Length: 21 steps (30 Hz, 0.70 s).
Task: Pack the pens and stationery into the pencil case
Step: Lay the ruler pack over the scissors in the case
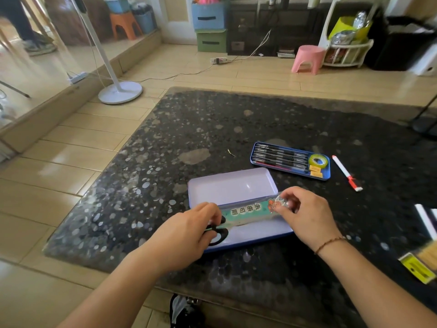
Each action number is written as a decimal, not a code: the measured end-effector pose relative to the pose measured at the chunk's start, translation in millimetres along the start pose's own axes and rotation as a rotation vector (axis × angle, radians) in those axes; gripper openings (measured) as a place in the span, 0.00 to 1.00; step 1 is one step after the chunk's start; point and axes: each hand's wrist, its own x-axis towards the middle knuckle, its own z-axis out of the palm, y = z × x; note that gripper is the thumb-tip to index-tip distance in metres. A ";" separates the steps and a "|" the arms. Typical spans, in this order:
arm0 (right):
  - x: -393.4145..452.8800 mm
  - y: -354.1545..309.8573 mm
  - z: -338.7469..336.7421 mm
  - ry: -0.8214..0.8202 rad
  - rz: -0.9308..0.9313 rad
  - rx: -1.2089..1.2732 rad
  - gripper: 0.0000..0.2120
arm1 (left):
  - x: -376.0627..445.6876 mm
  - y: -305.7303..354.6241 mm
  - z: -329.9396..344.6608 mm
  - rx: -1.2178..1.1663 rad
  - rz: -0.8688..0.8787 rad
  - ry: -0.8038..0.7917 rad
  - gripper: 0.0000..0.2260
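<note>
An open lilac pencil case (236, 185) lies on the dark speckled table (236, 124). Over its near half I hold a pair of scissors with black handles (218, 235), its blades in a green printed sleeve (246, 213). My left hand (186, 233) grips the handle end. My right hand (307, 214) pinches the sleeve's clear tip. Behind, a blue tray (257, 159) holds several black pens (279, 157), a green tape roll (319, 160) and yellow erasers (315, 171). A white marker with a red cap (345, 172) lies on the table right of the tray.
A yellow box (416, 268) and white objects (425, 221) sit at the table's right edge. A black stand's foot (423, 125) rests at the far right. On the floor stand a white fan base (120, 91) and a pink stool (307, 59).
</note>
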 end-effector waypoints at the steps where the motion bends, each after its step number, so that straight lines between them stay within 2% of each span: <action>1: 2.3 -0.3 0.1 -0.014 0.004 0.004 0.09 | 0.3 0.3 1.8 0.038 -0.002 -0.002 0.08; 6: 14.2 2.1 2.6 -0.093 -0.028 -0.096 0.06 | 3.5 -1.9 9.4 0.138 -0.012 -0.003 0.06; 13: 19.9 4.9 3.3 -0.190 -0.060 -0.344 0.12 | 9.0 -3.6 17.1 0.162 -0.049 0.051 0.08; 15: 17.2 5.6 0.5 -0.170 -0.098 -0.369 0.12 | 9.0 -1.7 17.5 0.176 -0.036 0.064 0.08; 18: 12.7 10.2 -6.3 -0.053 -0.175 -0.332 0.09 | 5.8 0.9 10.7 0.153 -0.066 0.111 0.08; 21: 11.0 10.5 -9.3 -0.068 -0.168 -0.343 0.09 | 1.0 0.0 3.9 0.209 -0.114 0.118 0.12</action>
